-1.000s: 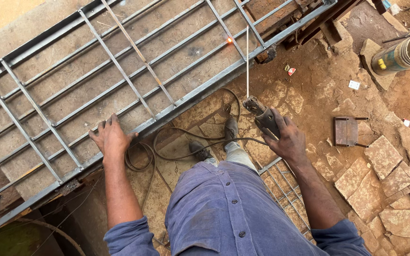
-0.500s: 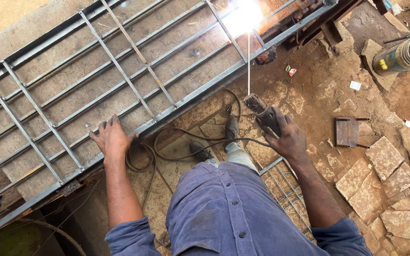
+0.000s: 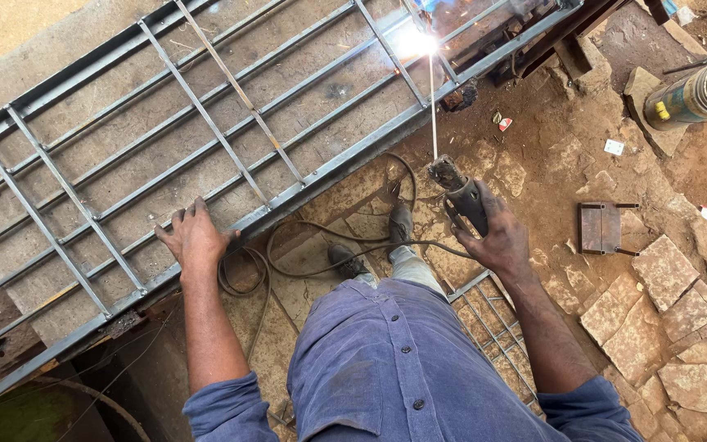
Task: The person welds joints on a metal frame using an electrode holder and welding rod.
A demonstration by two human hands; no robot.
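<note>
A long grey steel frame (image 3: 206, 155) with crossbars lies flat across the upper left of the head view. My left hand (image 3: 195, 237) presses palm-down on its near rail, fingers spread. My right hand (image 3: 494, 237) grips a dark welding electrode holder (image 3: 461, 192). Its thin rod (image 3: 433, 106) reaches up to the frame, where a bright white arc (image 3: 415, 41) burns with sparks. A black cable (image 3: 321, 245) loops from the holder across the ground by my shoes (image 3: 374, 241).
Cracked stone paving (image 3: 656, 303) covers the ground at right. A small rusty metal bracket (image 3: 601, 227) lies there. A cylindrical can (image 3: 693, 96) lies at the upper right. A wire mesh piece (image 3: 493, 327) sits under my right arm.
A second ago no arc was burning; it lit half a second ago and still glows at the rod tip. Both hands stay in about the same places.
</note>
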